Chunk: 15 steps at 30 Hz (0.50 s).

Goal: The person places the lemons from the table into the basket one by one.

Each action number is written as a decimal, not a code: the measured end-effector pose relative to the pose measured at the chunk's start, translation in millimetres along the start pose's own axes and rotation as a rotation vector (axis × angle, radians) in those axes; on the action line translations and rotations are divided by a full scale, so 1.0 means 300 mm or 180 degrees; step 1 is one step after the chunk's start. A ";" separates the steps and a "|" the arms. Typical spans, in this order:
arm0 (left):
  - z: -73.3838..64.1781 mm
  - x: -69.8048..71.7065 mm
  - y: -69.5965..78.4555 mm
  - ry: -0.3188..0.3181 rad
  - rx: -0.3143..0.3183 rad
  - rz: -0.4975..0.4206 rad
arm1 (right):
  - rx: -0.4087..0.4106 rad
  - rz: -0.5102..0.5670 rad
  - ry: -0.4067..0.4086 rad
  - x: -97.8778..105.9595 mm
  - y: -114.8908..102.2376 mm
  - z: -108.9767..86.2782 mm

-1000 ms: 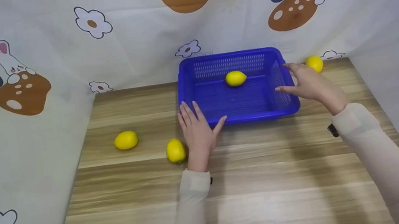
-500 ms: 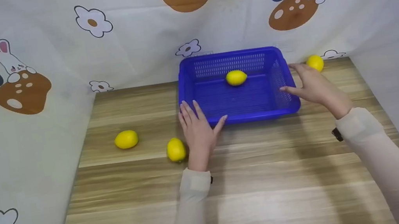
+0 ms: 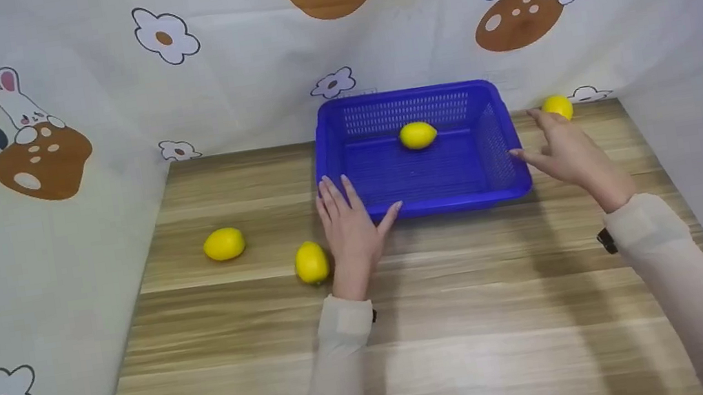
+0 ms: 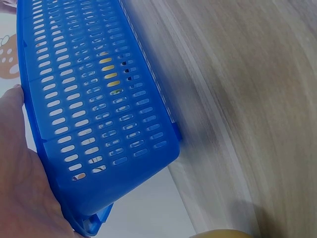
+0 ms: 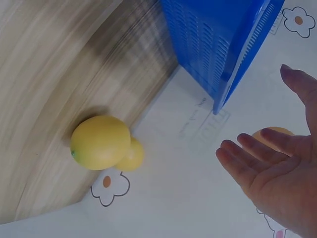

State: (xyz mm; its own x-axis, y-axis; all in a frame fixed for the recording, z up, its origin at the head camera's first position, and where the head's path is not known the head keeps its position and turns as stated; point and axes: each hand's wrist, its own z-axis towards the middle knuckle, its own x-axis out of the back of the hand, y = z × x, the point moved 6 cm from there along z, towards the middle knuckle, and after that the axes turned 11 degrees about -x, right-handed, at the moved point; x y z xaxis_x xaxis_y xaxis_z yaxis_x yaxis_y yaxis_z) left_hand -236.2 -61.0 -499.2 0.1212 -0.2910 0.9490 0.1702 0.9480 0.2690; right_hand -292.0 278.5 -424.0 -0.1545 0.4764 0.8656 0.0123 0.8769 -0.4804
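Tabletop (image 3: 481, 317), basket (image 3: 450, 201) crosswise, lemon (image 3: 417, 135) inside seemingly rightward

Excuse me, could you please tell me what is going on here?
A person's left hand rests on the near left corner of a blue basket, while the right hand holds nothing beside its right end. One lemon lies inside; two lemons lie on the table to the left, and another lemon shows beyond the right hand.

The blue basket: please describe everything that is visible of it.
The blue basket looks like plastic: rectangular, open at the top, with slotted walls and a solid rim. It stands upright on the table, close to the printed cloth, with one lemon inside. The left hand touches its near left corner; the right hand seems not to touch it.
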 end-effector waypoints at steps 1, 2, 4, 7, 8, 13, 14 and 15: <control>0.000 0.000 0.000 -0.0003 0.0001 0.0007 | -0.0010 0.0009 0.0005 0.001 0.006 -0.001; 0.001 0.001 0.000 -0.0008 0.0002 0.0015 | -0.0016 0.0023 0.0012 0.001 0.012 -0.002; 0.001 0.001 0.001 -0.0025 0.0007 0.0018 | -0.0014 0.0063 0.0047 0.001 0.023 -0.004; 0.000 0.002 0.000 -0.0039 0.0016 0.0009 | -0.0007 0.0085 0.0103 0.001 0.039 -0.007; 0.000 0.002 0.000 -0.0045 0.0019 0.0004 | -0.0021 0.0084 0.0114 0.001 0.045 -0.007; 0.000 -0.001 -0.002 -0.0107 0.0039 -0.0007 | -0.0105 0.0034 0.0115 0.000 0.069 -0.005; 0.001 -0.002 -0.003 -0.0114 0.0037 0.0001 | -0.0117 0.0029 0.0114 0.000 0.073 -0.004; 0.001 -0.002 -0.003 -0.0124 0.0037 0.0007 | -0.0129 0.0021 0.0111 0.000 0.077 -0.004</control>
State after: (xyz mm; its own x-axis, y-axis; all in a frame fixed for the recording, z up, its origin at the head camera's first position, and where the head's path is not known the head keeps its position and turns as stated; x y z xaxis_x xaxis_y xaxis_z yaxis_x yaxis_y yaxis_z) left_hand -236.7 -61.6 -500.0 0.0835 -0.2838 0.9552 0.1587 0.9501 0.2685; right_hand -290.7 298.9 -434.8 -0.1199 0.4835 0.8671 0.0534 0.8753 -0.4807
